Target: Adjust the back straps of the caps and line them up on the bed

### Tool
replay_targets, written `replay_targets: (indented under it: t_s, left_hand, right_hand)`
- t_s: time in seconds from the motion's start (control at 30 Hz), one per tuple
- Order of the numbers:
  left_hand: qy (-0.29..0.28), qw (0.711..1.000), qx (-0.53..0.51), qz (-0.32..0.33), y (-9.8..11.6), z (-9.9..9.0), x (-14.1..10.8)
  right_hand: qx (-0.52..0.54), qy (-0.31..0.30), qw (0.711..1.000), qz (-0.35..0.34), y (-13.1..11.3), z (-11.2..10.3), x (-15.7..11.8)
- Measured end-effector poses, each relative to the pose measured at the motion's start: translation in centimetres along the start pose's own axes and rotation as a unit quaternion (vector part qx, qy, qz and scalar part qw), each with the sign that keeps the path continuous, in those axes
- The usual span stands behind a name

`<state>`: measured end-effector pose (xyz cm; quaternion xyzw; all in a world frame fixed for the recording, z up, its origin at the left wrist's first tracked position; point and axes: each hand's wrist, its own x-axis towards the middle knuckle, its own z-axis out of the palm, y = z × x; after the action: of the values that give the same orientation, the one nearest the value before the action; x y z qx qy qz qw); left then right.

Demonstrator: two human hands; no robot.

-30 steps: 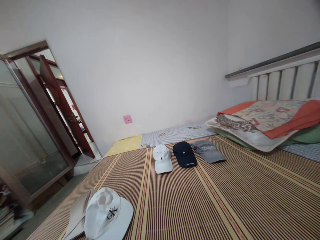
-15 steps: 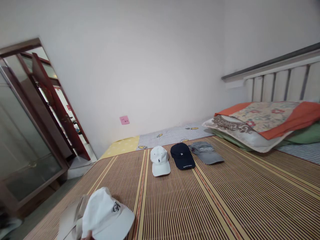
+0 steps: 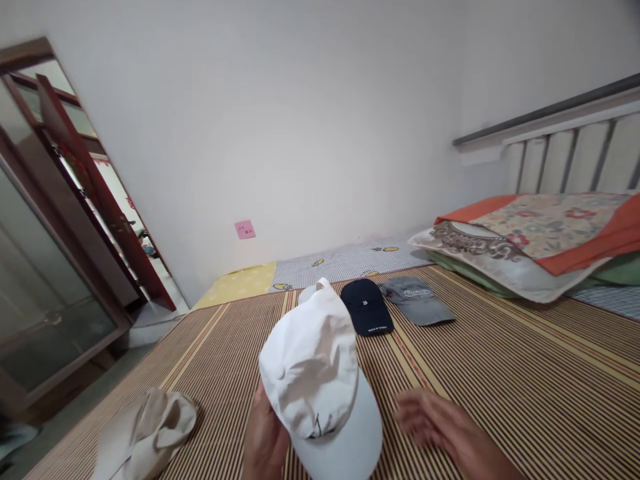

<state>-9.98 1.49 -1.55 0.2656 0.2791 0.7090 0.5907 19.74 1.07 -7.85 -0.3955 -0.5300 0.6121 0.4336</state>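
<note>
A white baseball cap (image 3: pixel 310 360) with dark lettering on its front is raised above the striped mat, brim tilted down to the right. My left hand (image 3: pixel 265 433) grips it from the left side, its fingers partly hidden behind the cap. To the right of the brim, my right hand (image 3: pixel 435 423) is held apart from the cap, fingers extended and slightly blurred, with nothing in them. Lying at the lower left is a crumpled beige cap (image 3: pixel 150 430). Behind the raised cap, another white cap (image 3: pixel 307 293) is mostly hidden, beside a navy cap (image 3: pixel 367 307) and a grey cap (image 3: pixel 417 300).
The striped mat (image 3: pixel 500 373) covers the bed. Stacked pillows with a floral cover (image 3: pixel 540 227) lie at the right, by a white slatted headboard (image 3: pixel 580 160). A pink note (image 3: pixel 245 229) is on the wall; a doorway (image 3: pixel 115 220) opens at the left.
The white lettered cap has been lifted off the beige cap and carried right, tilting on the way. My right hand has come into view. The view has shifted slightly.
</note>
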Motion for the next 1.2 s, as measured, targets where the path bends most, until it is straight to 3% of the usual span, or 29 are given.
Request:
replay_targets:
  t_s: [0.03,0.13,0.23,0.3,0.4,0.5,0.6,0.77,0.97,1.03,1.2]
  left_hand:
    - [-0.013,1.000,0.002,0.000,-0.5,0.7,0.5]
    - [-0.045,0.999,0.016,-0.012,-2.0,1.9,1.7]
    - [-0.060,0.997,0.029,-0.046,-3.7,2.0,2.5]
    - [-0.058,0.995,0.017,-0.078,-4.9,1.4,3.1]
    - [-0.051,0.990,-0.028,-0.130,-6.4,-0.2,4.0]
    - [-0.097,0.978,-0.082,-0.166,-7.0,-1.5,4.3]
    - [-0.159,0.964,-0.101,-0.190,-6.9,-1.6,3.6]
    - [-0.207,0.953,-0.066,-0.213,-7.1,-1.4,1.6]
    - [-0.174,0.955,-0.059,-0.233,-7.6,-2.5,0.7]
    - [-0.168,0.958,-0.049,-0.226,-7.4,-2.3,0.8]
    - [-0.122,0.978,-0.033,-0.166,-5.8,-0.9,1.5]
  right_hand:
    - [0.055,0.019,0.998,-0.018,-1.3,-0.2,1.5]
    - [0.169,-0.021,0.984,-0.047,-4.0,0.2,5.3]
    - [0.216,-0.134,0.965,-0.056,-3.9,1.2,7.5]
    - [0.245,-0.174,0.953,-0.043,-2.7,1.8,8.1]
    - [0.302,-0.135,0.944,-0.004,-0.5,2.0,8.2]
    - [0.326,-0.075,0.942,0.005,0.7,1.4,7.8]
    - [0.324,-0.072,0.943,0.012,0.4,0.9,7.5]
    - [0.306,-0.067,0.950,0.010,-1.3,1.1,7.4]
    - [0.276,-0.054,0.960,0.017,-1.9,1.6,7.0]
    - [0.292,-0.058,0.955,0.015,-2.0,1.7,6.8]
    - [0.299,0.006,0.953,-0.042,-3.0,1.5,7.0]
